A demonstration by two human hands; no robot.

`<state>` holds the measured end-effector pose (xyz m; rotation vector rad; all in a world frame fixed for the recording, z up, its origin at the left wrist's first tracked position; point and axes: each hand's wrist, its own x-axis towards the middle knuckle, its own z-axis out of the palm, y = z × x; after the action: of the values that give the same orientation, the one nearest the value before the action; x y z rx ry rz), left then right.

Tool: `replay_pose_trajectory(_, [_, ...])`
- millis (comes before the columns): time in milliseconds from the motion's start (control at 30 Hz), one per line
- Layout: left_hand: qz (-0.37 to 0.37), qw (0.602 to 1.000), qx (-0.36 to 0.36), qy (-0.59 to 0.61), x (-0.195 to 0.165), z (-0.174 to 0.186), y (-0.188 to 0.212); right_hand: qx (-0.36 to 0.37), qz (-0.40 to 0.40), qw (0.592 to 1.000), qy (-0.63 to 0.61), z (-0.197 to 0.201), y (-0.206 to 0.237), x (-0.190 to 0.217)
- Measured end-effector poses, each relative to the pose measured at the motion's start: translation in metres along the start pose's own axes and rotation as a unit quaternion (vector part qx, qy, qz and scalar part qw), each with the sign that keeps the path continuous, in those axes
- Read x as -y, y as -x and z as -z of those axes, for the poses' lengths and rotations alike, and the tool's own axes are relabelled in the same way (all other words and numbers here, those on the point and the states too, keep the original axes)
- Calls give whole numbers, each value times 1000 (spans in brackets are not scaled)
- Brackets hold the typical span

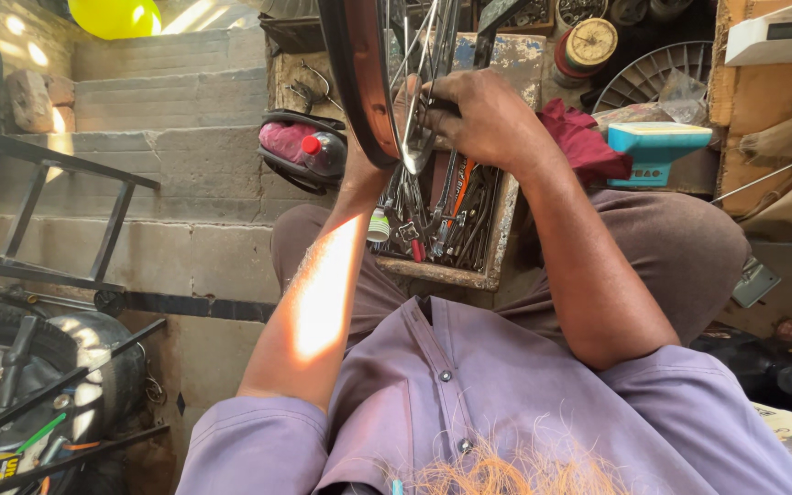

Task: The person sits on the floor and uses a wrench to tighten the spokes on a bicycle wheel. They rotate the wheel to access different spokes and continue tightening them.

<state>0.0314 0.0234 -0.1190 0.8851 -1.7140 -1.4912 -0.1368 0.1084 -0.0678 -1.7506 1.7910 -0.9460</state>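
A bicycle wheel (364,82) with a dark rim and thin spokes stands upright in front of me, running out of the top of the view. My right hand (483,115) is curled around the hub and spokes near the wheel's middle. My left hand (359,170) reaches behind the rim and is mostly hidden by it; only the wrist shows, so its grip cannot be seen. Below the wheel, a worn wooden toolbox (497,238) holding several wrenches and screwdrivers rests by my knees.
A dark red rag (584,137) and a turquoise plastic box (657,147) lie to the right. A bottle with a red cap (318,151) sits inside a black tyre at the left. Concrete steps (158,101), a metal frame (66,211) and a tyre with tools (48,367) fill the left side.
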Motion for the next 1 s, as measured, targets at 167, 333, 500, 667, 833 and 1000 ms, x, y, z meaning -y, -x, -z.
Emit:
replay_pose_trajectory(167, [-105,994,13,-9,6,4,3,10,-17,1000,-5,1,-2,1])
replay_pose_trajectory(333, [-279,943,9,-183,15,10,1,-66,44,997,-24,-5,-1,6])
replay_pose_trajectory(500, [-70,991,5,114,31,4,-2,-71,-67,993,-69,-10,-2,6])
replay_pose_trajectory(667, [-61,994,15,-94,41,16,-4,-98,-21,994,34,-10,1,3])
replay_pose_trajectory(833, [-44,991,20,-125,41,23,0,-82,-56,995,14,-10,2,-3])
replay_pose_trajectory(1000, [-97,975,-36,-199,53,23,-3,-184,-65,980,-40,-16,-3,-15])
